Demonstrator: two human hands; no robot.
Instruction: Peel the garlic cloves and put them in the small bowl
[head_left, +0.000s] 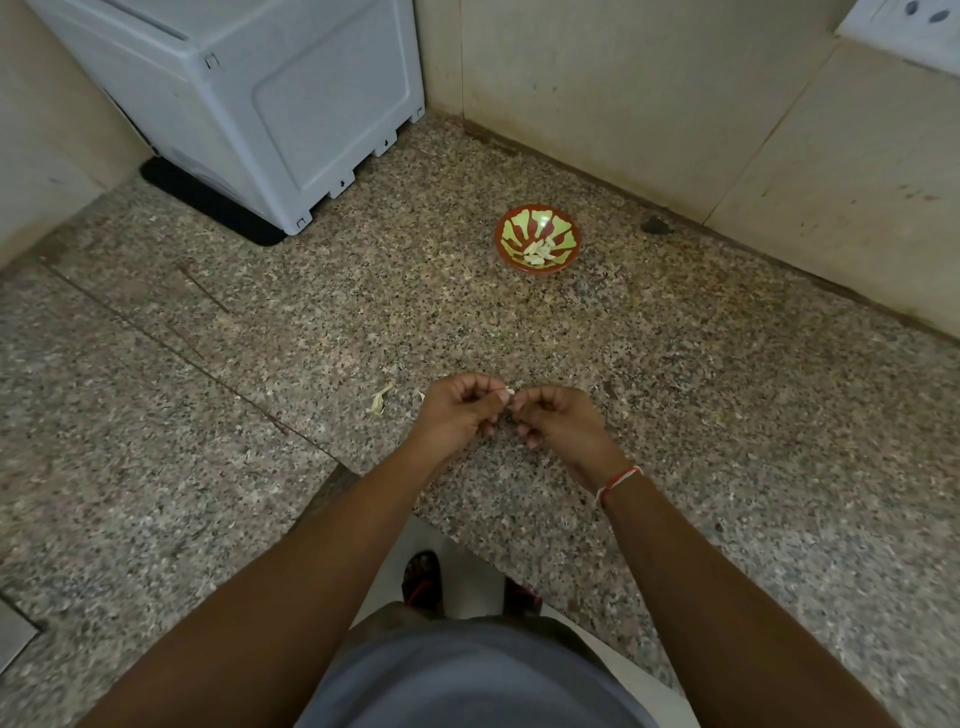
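Observation:
A small red and green bowl (537, 238) stands on the speckled granite counter (260, 364), far from me, with several peeled garlic cloves (538, 251) inside. Nearer the counter's front edge, my left hand (460, 410) and my right hand (558, 418) meet with curled fingers. Between their fingertips they pinch one small pale garlic clove (510, 392), mostly hidden by the fingers. A red thread bracelet sits on my right wrist.
A white appliance (249, 104) on a black mat stands at the back left. Loose garlic skins (379, 401) lie on the counter left of my hands. Beige walls close the corner behind the bowl. A dark spot (654, 224) marks the counter by the wall.

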